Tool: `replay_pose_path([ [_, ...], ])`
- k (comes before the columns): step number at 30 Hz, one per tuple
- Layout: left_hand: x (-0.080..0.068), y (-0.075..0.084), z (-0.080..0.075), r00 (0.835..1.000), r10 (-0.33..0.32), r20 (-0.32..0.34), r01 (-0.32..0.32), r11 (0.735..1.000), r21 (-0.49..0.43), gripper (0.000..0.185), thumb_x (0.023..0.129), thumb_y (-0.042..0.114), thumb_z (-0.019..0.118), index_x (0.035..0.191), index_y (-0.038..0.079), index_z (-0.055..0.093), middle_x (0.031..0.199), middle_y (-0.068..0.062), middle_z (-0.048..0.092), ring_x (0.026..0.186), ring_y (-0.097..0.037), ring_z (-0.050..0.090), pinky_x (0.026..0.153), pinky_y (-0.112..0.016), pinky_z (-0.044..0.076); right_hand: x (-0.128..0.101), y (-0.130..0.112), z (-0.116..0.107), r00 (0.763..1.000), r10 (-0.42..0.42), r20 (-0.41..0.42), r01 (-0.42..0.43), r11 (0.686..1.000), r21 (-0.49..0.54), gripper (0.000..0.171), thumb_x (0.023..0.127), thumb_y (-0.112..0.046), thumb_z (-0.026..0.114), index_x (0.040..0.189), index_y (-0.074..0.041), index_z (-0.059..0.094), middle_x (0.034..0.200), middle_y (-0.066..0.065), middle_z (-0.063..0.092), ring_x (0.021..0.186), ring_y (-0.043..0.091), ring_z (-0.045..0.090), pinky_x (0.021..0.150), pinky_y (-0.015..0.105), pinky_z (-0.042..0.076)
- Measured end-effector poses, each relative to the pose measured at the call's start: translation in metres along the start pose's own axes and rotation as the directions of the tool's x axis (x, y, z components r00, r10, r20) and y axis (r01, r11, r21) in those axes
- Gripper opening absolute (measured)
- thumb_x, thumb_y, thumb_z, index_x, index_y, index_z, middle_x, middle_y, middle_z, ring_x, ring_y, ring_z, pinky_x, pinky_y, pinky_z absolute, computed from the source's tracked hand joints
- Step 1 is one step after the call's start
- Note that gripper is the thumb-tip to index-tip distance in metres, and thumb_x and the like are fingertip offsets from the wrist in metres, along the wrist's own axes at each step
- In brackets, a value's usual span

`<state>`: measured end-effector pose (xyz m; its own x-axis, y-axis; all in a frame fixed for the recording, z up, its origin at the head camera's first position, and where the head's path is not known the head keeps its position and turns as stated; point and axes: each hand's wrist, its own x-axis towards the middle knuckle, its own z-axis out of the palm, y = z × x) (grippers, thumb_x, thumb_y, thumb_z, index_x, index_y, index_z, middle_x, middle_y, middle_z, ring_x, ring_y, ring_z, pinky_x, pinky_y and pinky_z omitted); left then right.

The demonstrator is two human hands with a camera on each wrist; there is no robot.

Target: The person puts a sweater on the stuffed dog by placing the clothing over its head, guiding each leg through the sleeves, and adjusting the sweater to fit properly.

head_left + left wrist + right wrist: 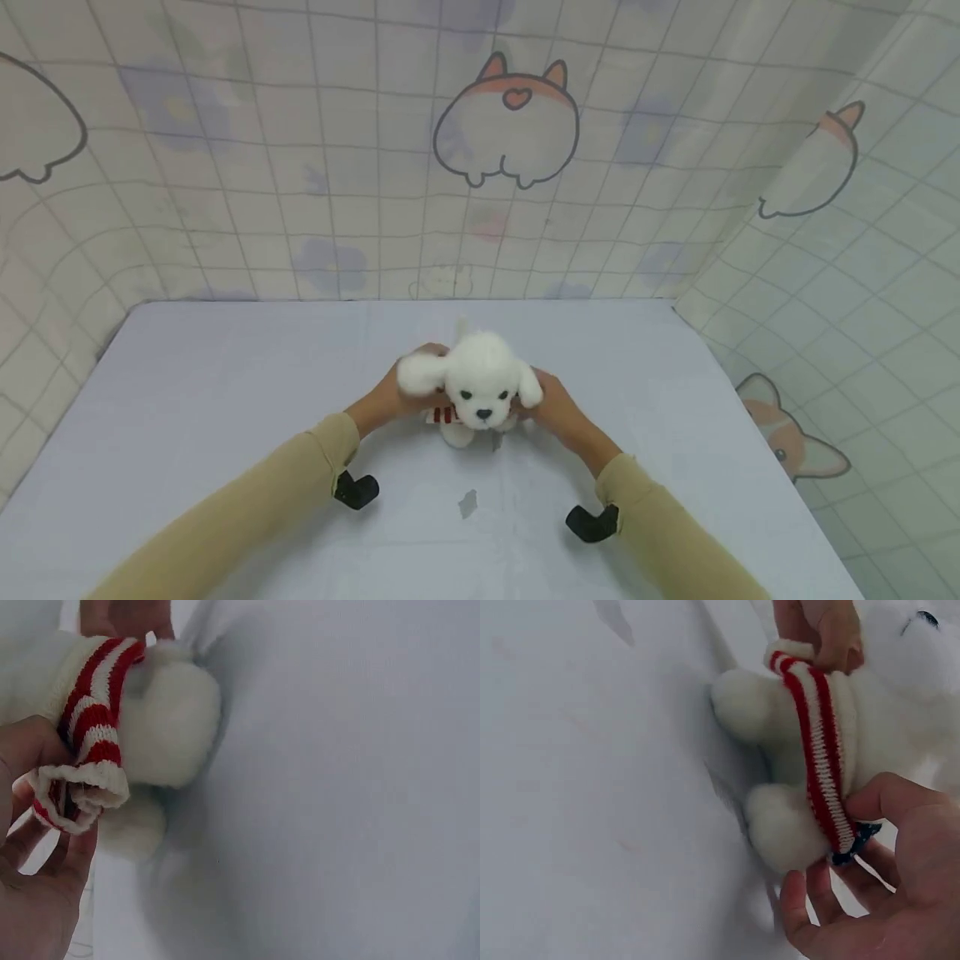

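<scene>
A white plush dog stands on the table, its face turned toward me, wearing a red-and-white striped knitted sweater. My left hand is at the dog's side beneath one floppy ear. In the left wrist view that hand holds the sweater's rolled white cuff, thumb above and fingers below. On the other side, my right hand pinches the sweater's edge near a dark blue patch, thumb on top. Part of both hands is hidden behind the dog's ears and head in the head view.
The table has a pale cover with a small grey mark in front of the dog. A grid-patterned curtain with cartoon dogs hangs behind and to the sides. Black wrist pieces stick out from both sleeves.
</scene>
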<state>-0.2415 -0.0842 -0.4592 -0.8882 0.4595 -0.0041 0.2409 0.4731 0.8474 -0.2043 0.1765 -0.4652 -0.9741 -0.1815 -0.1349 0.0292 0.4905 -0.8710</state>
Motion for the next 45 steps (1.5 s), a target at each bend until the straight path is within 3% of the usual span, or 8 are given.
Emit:
replay_pose_path([
  [4,-0.004,-0.007,-0.002,1.000,0.023,0.010,-0.023,0.999,-0.041,0.066,0.079,0.019,0.076,0.138,0.014,0.047,0.130,-0.006,0.058,0.118,-0.023,0.056,0.102,-0.046,0.045,-0.005,0.006,0.003,1.000,-0.019,-0.019,0.019,1.000,0.005,0.051,0.088,-0.020,0.064,0.137,-0.014,0.052,0.137,0.008,0.058,0.130,0.029,0.050,0.106,0.052,0.041],
  [6,-0.004,-0.008,-0.007,0.999,0.028,0.022,-0.025,0.992,-0.124,0.067,0.079,0.020,0.077,0.139,0.017,0.046,0.131,-0.003,0.058,0.120,-0.023,0.055,0.104,-0.049,0.044,-0.005,0.003,-0.002,0.997,-0.070,-0.035,0.070,0.998,0.000,0.051,0.088,-0.020,0.066,0.137,-0.014,0.052,0.137,0.008,0.057,0.132,0.030,0.048,0.107,0.054,0.040],
  [13,-0.010,-0.005,-0.027,0.995,0.064,0.083,-0.041,0.967,-0.250,0.071,0.078,0.022,0.081,0.139,0.028,0.046,0.140,0.004,0.052,0.133,-0.021,0.046,0.110,-0.050,0.039,-0.008,-0.019,-0.022,0.983,-0.176,0.052,0.178,0.983,-0.044,0.070,0.083,-0.021,0.076,0.143,-0.023,0.040,0.144,0.003,0.047,0.131,0.029,0.047,0.100,0.048,0.046],
  [21,-0.015,0.007,-0.039,0.992,0.109,0.059,-0.092,0.965,-0.245,0.069,0.080,0.021,0.079,0.140,0.024,0.045,0.143,0.006,0.047,0.133,-0.025,0.046,0.107,-0.054,0.040,-0.015,-0.050,-0.031,0.957,-0.276,0.091,0.285,0.952,-0.115,0.092,0.075,-0.028,0.083,0.149,-0.029,0.029,0.150,0.000,0.039,0.134,0.028,0.043,0.103,0.053,0.042],
  [26,-0.014,0.015,-0.039,0.994,0.109,0.024,-0.100,0.965,-0.242,0.054,0.084,0.021,0.076,0.133,0.026,0.053,0.140,0.004,0.051,0.126,-0.024,0.052,0.102,-0.050,0.046,-0.012,-0.067,-0.027,0.951,-0.294,0.092,0.305,0.943,-0.134,0.087,0.078,-0.032,0.081,0.148,-0.037,0.030,0.151,-0.002,0.036,0.134,0.027,0.043,0.103,0.053,0.043],
  [31,-0.010,0.029,-0.044,0.989,0.133,-0.062,-0.142,0.970,-0.195,0.030,0.088,0.027,0.071,0.117,0.024,0.066,0.126,0.002,0.063,0.114,-0.018,0.059,0.095,-0.040,0.051,-0.007,-0.077,-0.022,0.950,-0.303,0.077,0.312,0.936,-0.162,0.082,0.079,-0.035,0.079,0.146,-0.042,0.032,0.151,-0.005,0.036,0.132,0.029,0.044,0.098,0.052,0.048],
  [37,-0.002,0.051,-0.049,0.980,0.184,-0.080,-0.195,0.967,-0.161,0.015,0.090,0.023,0.069,0.104,0.024,0.071,0.118,0.003,0.067,0.110,-0.016,0.061,0.092,-0.039,0.052,0.000,-0.086,-0.021,0.936,-0.347,0.054,0.350,0.914,-0.206,0.079,0.078,-0.035,0.080,0.145,-0.038,0.038,0.148,-0.004,0.040,0.129,0.025,0.046,0.095,0.052,0.050],
  [45,0.000,0.065,-0.045,0.981,0.188,-0.056,-0.195,0.966,-0.169,0.021,0.088,0.020,0.070,0.109,0.025,0.069,0.123,0.004,0.064,0.113,-0.017,0.059,0.094,-0.039,0.052,0.003,-0.092,-0.023,0.948,-0.310,0.066,0.317,0.923,-0.218,0.066,0.078,-0.035,0.080,0.136,-0.026,0.050,0.140,-0.001,0.048,0.119,0.025,0.052,0.092,0.049,0.052],
])
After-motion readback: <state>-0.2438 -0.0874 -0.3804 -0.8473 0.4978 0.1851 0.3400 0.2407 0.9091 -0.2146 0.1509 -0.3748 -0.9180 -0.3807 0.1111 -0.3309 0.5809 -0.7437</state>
